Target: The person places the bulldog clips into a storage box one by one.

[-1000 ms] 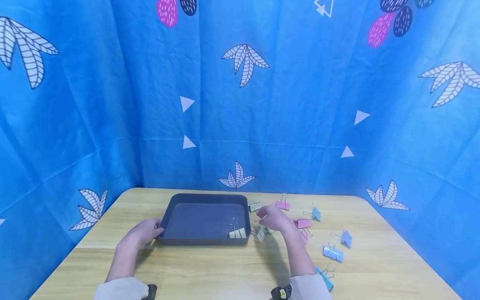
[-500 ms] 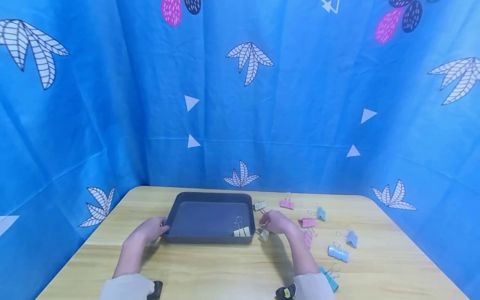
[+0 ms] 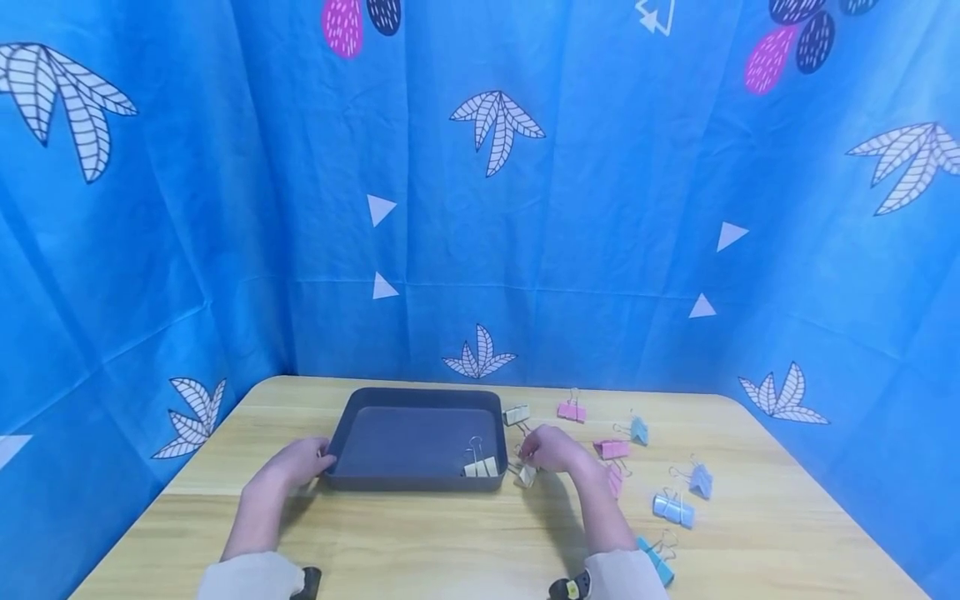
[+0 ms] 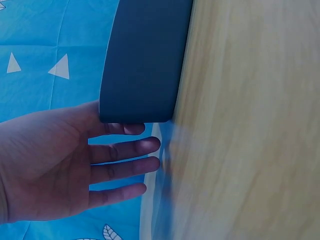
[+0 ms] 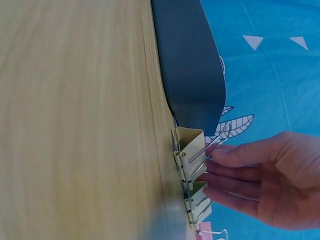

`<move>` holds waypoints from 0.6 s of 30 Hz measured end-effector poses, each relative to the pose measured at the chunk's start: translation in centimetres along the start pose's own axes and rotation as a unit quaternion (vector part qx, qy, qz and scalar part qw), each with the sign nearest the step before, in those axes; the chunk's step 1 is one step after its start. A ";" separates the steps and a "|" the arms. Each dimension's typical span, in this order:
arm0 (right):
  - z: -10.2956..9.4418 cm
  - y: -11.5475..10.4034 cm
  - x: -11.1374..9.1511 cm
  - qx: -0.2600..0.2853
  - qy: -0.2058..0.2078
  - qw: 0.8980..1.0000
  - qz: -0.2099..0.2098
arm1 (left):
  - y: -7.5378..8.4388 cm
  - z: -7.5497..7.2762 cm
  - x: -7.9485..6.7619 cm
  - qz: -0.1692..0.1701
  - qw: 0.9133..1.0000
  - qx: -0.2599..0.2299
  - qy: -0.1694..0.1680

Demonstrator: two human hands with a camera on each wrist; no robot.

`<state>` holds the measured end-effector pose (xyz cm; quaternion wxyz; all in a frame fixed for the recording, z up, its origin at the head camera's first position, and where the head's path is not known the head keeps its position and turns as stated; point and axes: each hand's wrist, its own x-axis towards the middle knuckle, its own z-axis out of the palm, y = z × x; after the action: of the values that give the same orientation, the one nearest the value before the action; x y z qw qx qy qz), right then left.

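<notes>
A dark grey rectangular tray [image 3: 412,482] lies on the table. My left hand [image 3: 297,463] holds its near left corner, thumb over the rim and index finger against the outer wall. The other fingers of that hand [image 4: 60,155] extend straight, off the tray. One pale yellow binder clip [image 3: 481,467] stands inside the tray's near right corner. My right hand [image 3: 553,450] is just right of the tray, thumb and fingertips right at two yellow binder clips [image 5: 192,159]. These hide the fingertips, so I cannot tell whether they pinch one. Another yellow clip [image 3: 516,414] lies by the tray's far right.
Right of the hand lie pink binder clips [image 3: 572,412], a teal clip [image 3: 639,430], a lilac clip [image 3: 701,481], a light blue clip [image 3: 673,509] and another teal clip [image 3: 656,561] by the right sleeve. A blue patterned curtain [image 3: 600,208] hangs behind the table [image 3: 420,550].
My right hand has come down onto the yellow clips beside the tray, mostly in the first half second. The left hand stays at the tray's corner. The head view has shifted slightly.
</notes>
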<state>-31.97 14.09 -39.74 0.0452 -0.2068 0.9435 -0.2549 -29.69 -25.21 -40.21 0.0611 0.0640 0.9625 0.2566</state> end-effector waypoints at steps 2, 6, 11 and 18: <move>0.1 0.1 0.0 -0.002 0.003 1.000 -0.003 | 0.0 0.0 0.0 0.001 1.000 0.001 0.001; 0.3 0.3 0.1 -0.009 0.011 1.000 -0.016 | 0.0 -0.1 -0.1 0.004 1.000 0.004 0.003; 0.4 0.5 0.2 -0.008 0.019 1.000 -0.023 | 0.1 -0.2 -0.1 0.001 1.000 0.003 0.001; 0.4 0.3 0.1 -0.003 0.023 0.999 -0.036 | 0.1 -0.2 -0.1 0.002 1.000 -0.001 -0.001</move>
<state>-32.13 14.15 -40.22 0.0137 -0.2347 0.9369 -0.2586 -29.57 -25.24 -39.98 0.0615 0.0658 0.9621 0.2574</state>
